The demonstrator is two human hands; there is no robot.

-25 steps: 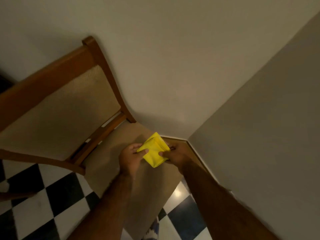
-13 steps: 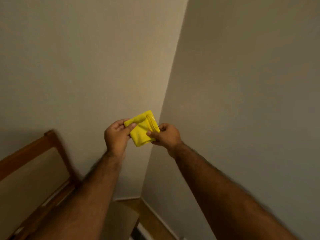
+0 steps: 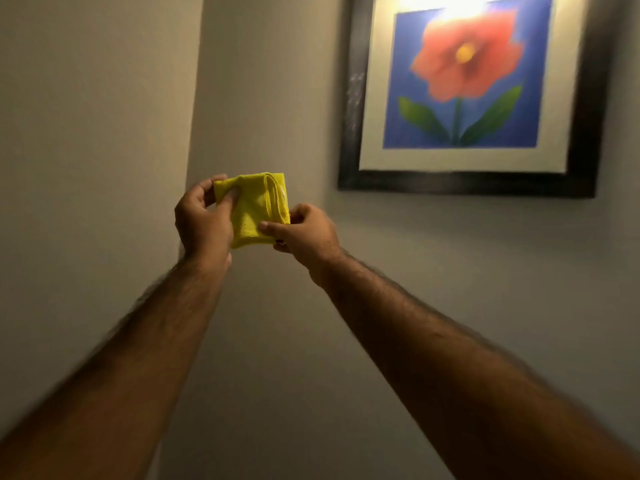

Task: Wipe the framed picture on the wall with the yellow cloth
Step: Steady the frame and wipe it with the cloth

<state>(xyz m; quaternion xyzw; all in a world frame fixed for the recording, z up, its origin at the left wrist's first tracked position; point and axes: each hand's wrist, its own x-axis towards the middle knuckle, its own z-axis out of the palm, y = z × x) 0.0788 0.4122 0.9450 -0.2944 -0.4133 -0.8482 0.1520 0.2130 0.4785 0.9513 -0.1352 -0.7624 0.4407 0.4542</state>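
Yellow cloth (image 3: pixel 256 209) pinched between both hands (image 3: pixel 256 226), well below-left of the black-framed picture (image 3: pixel 471 98).

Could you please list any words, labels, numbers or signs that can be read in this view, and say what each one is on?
None can be read.
Framed picture: a red flower on blue, blurred, with no caption or signature visible.
Yellow cloth, held by both hands: no label or print shows.

Home interior, corner of plain painted walls (image 3: pixel 104 133), framed flower picture (image 3: pixel 464 95) hung up
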